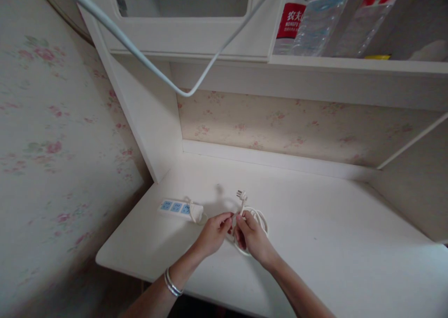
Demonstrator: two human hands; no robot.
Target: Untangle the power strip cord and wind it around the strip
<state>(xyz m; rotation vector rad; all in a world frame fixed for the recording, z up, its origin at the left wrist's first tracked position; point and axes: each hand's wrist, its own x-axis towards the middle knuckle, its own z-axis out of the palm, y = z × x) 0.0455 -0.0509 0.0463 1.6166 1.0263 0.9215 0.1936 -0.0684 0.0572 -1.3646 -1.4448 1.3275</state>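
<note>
A white power strip (pixel 177 208) with blue socket faces lies on the desk to the left of my hands, a piece of its cord looped over one end. The rest of the white power cord (pixel 263 220) hangs in loose coils around my right hand (pixel 254 236), whose fingers are closed on it. Above that hand the three-pin plug (pixel 241 195) sticks up. My left hand (pixel 216 231), with silver bangles on the wrist, is pinched on the cord close beside my right fingertips. Exactly what lies between the left fingertips is partly hidden.
The white desk (pixel 315 257) has a rounded front left corner. Overhead is a cabinet (pixel 189 38) with a shelf holding clear plastic bottles (pixel 318 19). A thick pale cable (pixel 147 65) dangles in front of it. Flowered wallpaper (pixel 52 145) covers the left wall.
</note>
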